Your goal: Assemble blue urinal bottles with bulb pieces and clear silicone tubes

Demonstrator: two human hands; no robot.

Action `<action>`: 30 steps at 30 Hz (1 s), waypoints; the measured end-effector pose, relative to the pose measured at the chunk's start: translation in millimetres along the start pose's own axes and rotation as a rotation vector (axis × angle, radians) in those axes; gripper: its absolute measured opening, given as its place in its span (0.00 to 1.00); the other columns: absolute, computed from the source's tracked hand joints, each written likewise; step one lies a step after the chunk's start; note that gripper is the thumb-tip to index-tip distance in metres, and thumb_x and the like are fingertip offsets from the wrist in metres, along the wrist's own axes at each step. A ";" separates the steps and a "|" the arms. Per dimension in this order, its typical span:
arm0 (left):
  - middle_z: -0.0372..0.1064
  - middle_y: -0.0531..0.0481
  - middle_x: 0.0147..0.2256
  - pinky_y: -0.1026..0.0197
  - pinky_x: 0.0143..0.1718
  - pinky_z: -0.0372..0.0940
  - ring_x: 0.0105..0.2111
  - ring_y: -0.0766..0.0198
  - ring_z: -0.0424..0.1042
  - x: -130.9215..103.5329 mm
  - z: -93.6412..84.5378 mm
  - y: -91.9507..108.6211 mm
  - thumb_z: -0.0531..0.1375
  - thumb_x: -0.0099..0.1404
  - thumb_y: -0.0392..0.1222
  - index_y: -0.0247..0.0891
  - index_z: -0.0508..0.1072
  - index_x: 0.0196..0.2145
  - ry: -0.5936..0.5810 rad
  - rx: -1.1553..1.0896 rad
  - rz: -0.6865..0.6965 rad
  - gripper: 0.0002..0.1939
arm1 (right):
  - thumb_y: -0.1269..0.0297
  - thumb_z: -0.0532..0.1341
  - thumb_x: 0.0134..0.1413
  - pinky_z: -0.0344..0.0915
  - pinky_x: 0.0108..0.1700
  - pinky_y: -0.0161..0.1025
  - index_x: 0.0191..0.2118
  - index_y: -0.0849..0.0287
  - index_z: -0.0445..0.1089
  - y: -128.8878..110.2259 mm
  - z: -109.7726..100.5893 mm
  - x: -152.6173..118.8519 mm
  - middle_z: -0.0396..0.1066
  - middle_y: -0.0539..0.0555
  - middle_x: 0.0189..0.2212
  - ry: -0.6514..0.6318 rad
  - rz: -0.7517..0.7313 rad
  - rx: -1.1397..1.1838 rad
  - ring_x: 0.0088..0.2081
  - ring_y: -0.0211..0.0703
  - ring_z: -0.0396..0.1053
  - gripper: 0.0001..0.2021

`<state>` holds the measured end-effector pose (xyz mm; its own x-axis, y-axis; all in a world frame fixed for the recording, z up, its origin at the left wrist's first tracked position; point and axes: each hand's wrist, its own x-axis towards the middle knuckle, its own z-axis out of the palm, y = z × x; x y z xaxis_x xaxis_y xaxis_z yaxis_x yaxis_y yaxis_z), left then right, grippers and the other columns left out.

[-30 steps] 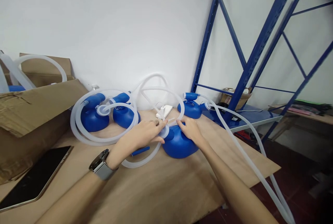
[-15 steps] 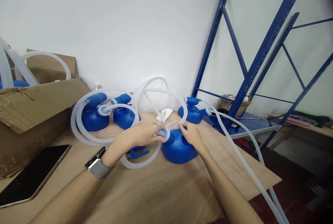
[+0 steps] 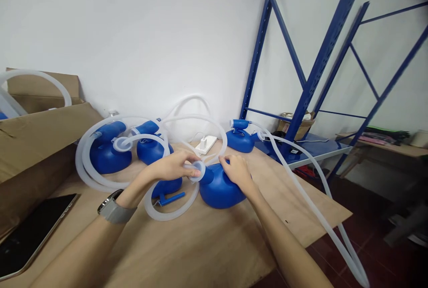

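Observation:
In the middle of the table, a blue plastic jug lies with its short spout pointing left. My right hand grips the top of this jug, fingers wrapped round its handle area, which they mostly hide. A translucent white cap is pinched in my left hand, between thumb and fingers. Its round open rim faces towards me, right beside the spout; I cannot tell whether they touch. Below my left hand, another blue jug with a blue handle lies partly hidden, ringed by a pale hose.
More blue jugs with coiled hoses stand at the back left, another jug at the back right. Its hoses hang over the table edge. A cardboard box, a tablet, a white power strip and blue shelving surround them.
The view has swung slightly right. My left hand has drawn the cap a little off the spout and tilted its rim towards me. My right hand still grips the jug.

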<state>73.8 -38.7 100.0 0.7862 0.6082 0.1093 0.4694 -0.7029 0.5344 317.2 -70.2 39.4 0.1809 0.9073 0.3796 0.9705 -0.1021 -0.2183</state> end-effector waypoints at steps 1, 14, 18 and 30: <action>0.76 0.42 0.53 0.55 0.51 0.69 0.52 0.50 0.74 -0.2 -0.6 2.9 0.63 0.64 0.54 0.36 0.75 0.54 -0.004 0.030 -0.008 0.25 | 0.52 0.51 0.70 0.57 0.37 0.38 0.33 0.59 0.80 -1.2 -0.4 -0.6 0.81 0.63 0.38 0.001 0.004 -0.002 0.42 0.51 0.76 0.24; 0.78 0.43 0.45 0.58 0.44 0.67 0.44 0.53 0.76 0.9 -0.2 14.7 0.61 0.63 0.50 0.34 0.75 0.49 -0.015 0.156 -0.029 0.21 | 0.54 0.49 0.70 0.59 0.39 0.41 0.35 0.62 0.81 -7.0 0.8 -0.8 0.80 0.67 0.40 -0.002 0.073 -0.051 0.42 0.55 0.76 0.25; 0.79 0.45 0.44 0.59 0.45 0.67 0.44 0.53 0.77 -2.1 1.9 10.4 0.61 0.65 0.51 0.36 0.77 0.47 -0.008 0.102 0.003 0.19 | 0.54 0.49 0.71 0.58 0.40 0.40 0.36 0.62 0.80 -6.6 2.0 1.8 0.80 0.67 0.41 -0.001 0.059 -0.033 0.43 0.54 0.76 0.25; 0.78 0.39 0.37 0.53 0.35 0.66 0.37 0.44 0.76 -9.8 12.3 29.0 0.63 0.62 0.64 0.35 0.76 0.42 0.082 0.495 -0.079 0.27 | 0.54 0.48 0.72 0.56 0.36 0.39 0.34 0.59 0.80 -0.7 4.2 4.1 0.80 0.63 0.37 0.019 0.008 -0.030 0.41 0.52 0.76 0.26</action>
<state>84.7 -69.6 104.1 0.7162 0.6793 0.1604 0.6756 -0.7323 0.0848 316.6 -64.7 37.4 0.1915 0.8984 0.3951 0.9732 -0.1218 -0.1949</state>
